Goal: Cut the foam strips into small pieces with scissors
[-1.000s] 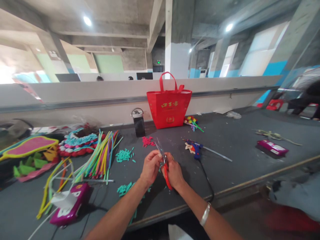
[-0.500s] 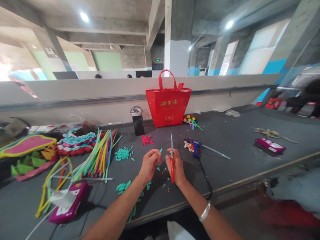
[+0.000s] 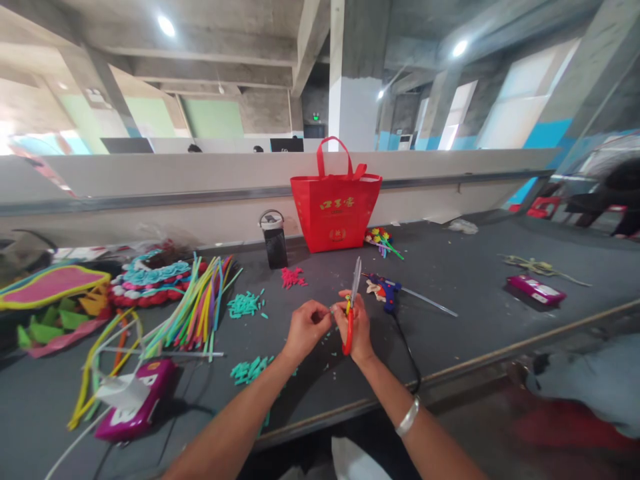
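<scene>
My left hand is closed in a pinch, its fingertips nearly meeting those of my right hand. A small green piece shows faintly at the pinch, mostly hidden by fingers. Orange-handled scissors are in my right hand, blades pointing up and away. The right thumb and forefinger reach toward the left fingertips. Below and left of my hands lies a pile of cut green pieces. Another green pile and a pink pile sit farther back on the dark table.
Left are fuzzy craft stems, a purple power strip and felt crafts. A black tumbler and red bag stand behind. A blue glue gun, its cord and another purple box lie right.
My hands have come together at the fingertips. The scissors have tilted to the right. The green piece, plainer before at my left fingertips, is now mostly covered.
</scene>
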{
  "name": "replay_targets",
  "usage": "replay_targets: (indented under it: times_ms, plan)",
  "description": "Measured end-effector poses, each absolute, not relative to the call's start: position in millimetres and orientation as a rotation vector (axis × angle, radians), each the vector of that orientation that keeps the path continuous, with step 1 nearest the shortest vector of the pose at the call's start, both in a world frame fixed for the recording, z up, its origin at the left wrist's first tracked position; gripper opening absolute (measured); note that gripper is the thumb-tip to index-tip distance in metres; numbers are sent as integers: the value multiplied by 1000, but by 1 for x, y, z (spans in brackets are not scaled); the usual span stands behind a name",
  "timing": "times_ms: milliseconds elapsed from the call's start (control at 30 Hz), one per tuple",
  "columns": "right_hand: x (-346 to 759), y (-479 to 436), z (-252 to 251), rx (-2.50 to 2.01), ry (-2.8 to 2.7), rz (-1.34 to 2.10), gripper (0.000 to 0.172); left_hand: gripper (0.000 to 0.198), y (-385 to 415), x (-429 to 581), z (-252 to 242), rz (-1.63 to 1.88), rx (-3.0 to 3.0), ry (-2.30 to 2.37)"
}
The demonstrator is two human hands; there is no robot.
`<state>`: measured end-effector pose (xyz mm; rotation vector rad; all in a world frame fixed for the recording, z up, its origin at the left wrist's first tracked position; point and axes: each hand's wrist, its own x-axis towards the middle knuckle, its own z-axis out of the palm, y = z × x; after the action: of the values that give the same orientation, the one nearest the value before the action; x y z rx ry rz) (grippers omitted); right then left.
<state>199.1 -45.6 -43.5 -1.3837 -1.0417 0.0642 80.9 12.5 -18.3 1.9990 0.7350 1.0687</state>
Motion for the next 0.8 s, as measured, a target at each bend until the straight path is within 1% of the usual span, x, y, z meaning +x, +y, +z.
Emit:
replay_targets:
  times_ms: [67,167,333,533,700,800]
  plan:
    - [200,-45,-46,-1364,-1002,83,14,7,16,80,-19,1055,1912,757]
    - [202,-44,-49,-1303,-945,186,23,11,23,78,-21,1019,1662,808]
    - [202,-44,-51,-1266,-989,245,27,25,24,79,-21,721,1335,648]
    - [198,-48,-44,-1287,-1072,181,20,17,19,79,-20,573,1140,557]
    - [198,-46,-46,-1273,-1008,223,28,6,21,80,-23,611,1159,513]
    - [199,-44,-48,-1281,-920,240,31,7,23,81,-25,722,1214,584]
